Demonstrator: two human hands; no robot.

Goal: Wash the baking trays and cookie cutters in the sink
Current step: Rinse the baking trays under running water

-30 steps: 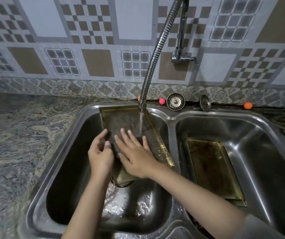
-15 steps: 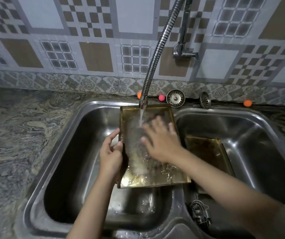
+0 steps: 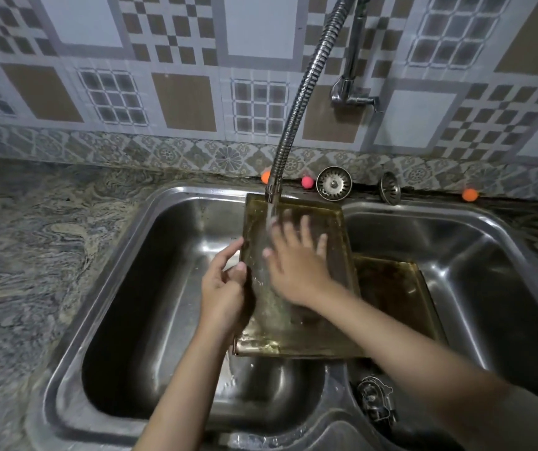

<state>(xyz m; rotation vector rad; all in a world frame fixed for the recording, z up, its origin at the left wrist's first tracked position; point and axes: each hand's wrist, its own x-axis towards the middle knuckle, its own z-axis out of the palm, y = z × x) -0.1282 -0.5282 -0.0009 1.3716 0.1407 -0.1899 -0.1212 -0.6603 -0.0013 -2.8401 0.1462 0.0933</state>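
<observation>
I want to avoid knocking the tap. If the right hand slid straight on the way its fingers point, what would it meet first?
Probably the far rim of the baking tray under the right hand, just right of the spout; depth is unclear.

Patterned wall tiles (image 3: 183, 102) in grey, white & brown behind; ornate border strip (image 3: 163, 154) below. Marbled grey stone tabletop (image 3: 33, 242) w/ dim lighting.

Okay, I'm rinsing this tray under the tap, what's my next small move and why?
Probably slide the right hand down toward the brass-coloured baking tray's near edge: water from the flexible steel faucet strikes only its far end, and the left hand already steadies it.
</observation>
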